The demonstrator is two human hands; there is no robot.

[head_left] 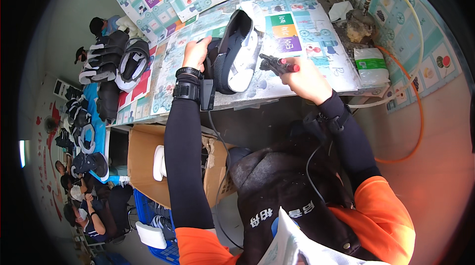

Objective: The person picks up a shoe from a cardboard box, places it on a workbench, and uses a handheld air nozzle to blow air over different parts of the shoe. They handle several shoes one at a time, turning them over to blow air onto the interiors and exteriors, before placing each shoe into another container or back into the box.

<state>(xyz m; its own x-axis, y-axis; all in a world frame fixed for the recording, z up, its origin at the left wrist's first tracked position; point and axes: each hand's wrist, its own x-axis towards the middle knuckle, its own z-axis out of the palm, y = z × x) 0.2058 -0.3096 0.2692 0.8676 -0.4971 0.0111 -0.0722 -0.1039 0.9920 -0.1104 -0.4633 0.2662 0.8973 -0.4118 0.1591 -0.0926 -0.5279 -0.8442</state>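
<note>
Workbench [316, 74]: covered with printed board-game style sheets in teal and white, laid overlapping, running from upper left to upper right of the head view.

Cardboard box [143, 161]: open, standing under the bench edge at the person's left side, with a white piece resting on its rim.

Stack of finished footwear [111, 57]: black and white, piled at the far left end of the bench, well apart from both hands.

Shoe [232, 52]: dark navy and black upper with a white lining, tilted on its side on the bench, centre of view, between the 2 hands.

Left hand [196, 53]: gripping the heel side of the shoe, fingers wrapped around behind it and mostly hidden; a black strap and device sit on the wrist.

Right hand [308, 81]: fingers curled tight around a small gun-shaped tool [278, 64], black with red parts, its nozzle pointing at the shoe's open side, just beside it; contact cannot be determined.

White plastic packet [371, 66]: lying on the bench to the right, near an orange hose [419, 111].
</note>
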